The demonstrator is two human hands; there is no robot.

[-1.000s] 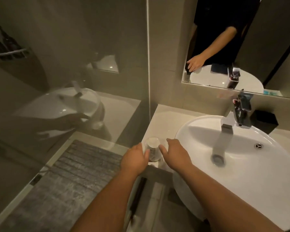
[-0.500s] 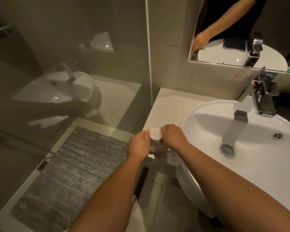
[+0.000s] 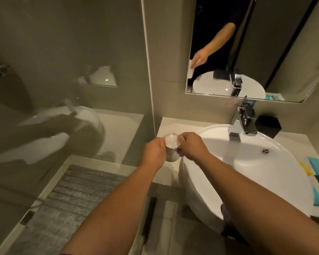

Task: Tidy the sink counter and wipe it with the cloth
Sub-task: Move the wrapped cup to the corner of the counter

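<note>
both hands grip clear glass upright.

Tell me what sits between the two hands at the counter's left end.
In the head view, a clear glass tumbler stands on the counter between the left hand and right hand; both grip its sides.

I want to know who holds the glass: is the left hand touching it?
Touching. In the head view the left hand has its thumb and fingers pressed on the side of the clear glass, no gap visible; the right hand pinches the other side.
</note>
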